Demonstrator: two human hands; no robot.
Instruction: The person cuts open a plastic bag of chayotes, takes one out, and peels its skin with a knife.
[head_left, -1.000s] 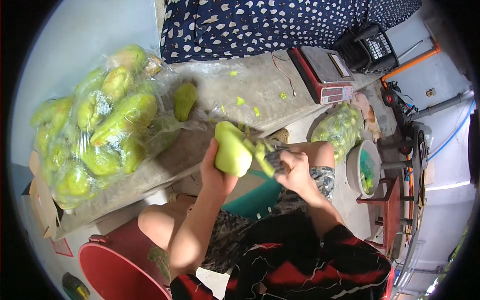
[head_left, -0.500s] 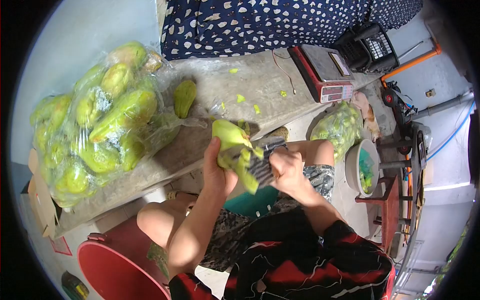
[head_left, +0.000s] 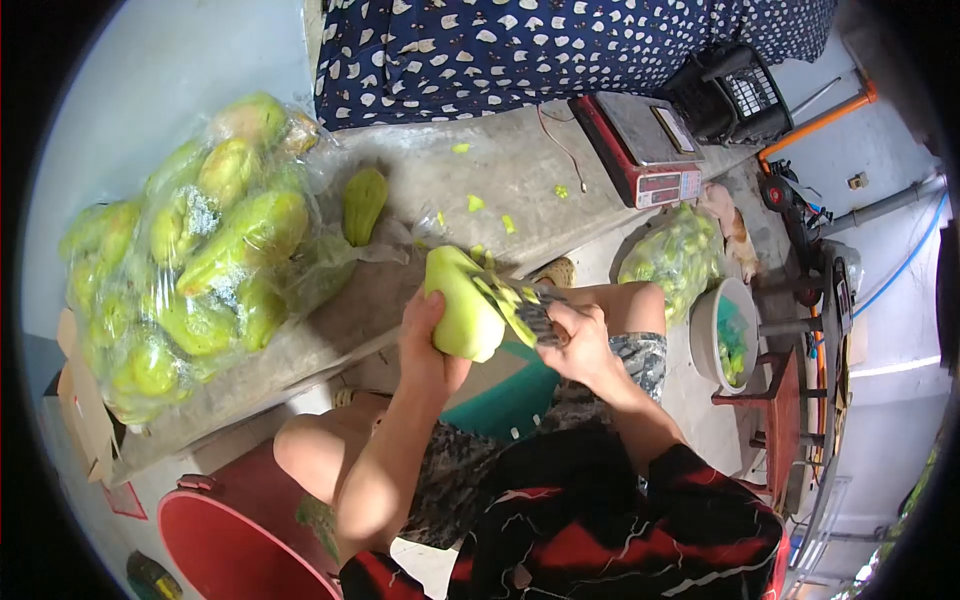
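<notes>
My left hand (head_left: 430, 340) is wrapped round a pale green, mostly peeled fruit (head_left: 462, 310). At its right side, my right hand (head_left: 578, 342) grips a dark, blurred tool (head_left: 540, 318) with green peel strips (head_left: 512, 302) on and around it. Whether the tool touches the fruit cannot be made out. An unpeeled green fruit (head_left: 364, 205) lies on the concrete ledge (head_left: 420, 165), beside a clear plastic bag (head_left: 330, 262) packed with several more. Small green scraps (head_left: 475, 203) are scattered over the ledge.
A red scale (head_left: 635, 150) and black crate (head_left: 728, 95) stand at the back right. Below are a bag of green pieces (head_left: 675, 258), a white tub (head_left: 707, 335) and a red stool (head_left: 775, 400). A red bin (head_left: 225, 530) is at the lower left, a green container (head_left: 500, 398) between the knees.
Over the last half second, my right hand and the tool have moved from across the fruit to its right side. More of the fruit's pale surface shows.
</notes>
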